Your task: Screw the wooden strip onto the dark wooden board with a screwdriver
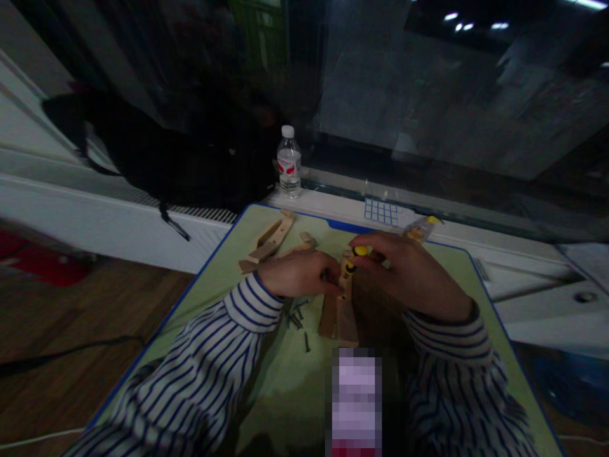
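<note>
A yellow and black screwdriver [360,251] is gripped by its handle in my right hand [404,270], its lower end over a wooden piece [348,317] with holes. My left hand [304,273] is at the left side of that piece, fingers pinched near the tool's lower end; whatever lies between the fingertips is too small to make out. A darker wooden part [328,315] lies against the piece's left side. Several screws [297,316] lie on the table below my left hand. More joined wooden pieces [273,240] lie beyond it.
The green table [271,393] has a blue edge. Behind it, a water bottle [289,166] stands on the sill, with a black bag [190,152] to its left. A clear bag [419,230] with yellow contents lies at the back edge, beside a blue-and-white grid sheet [380,211].
</note>
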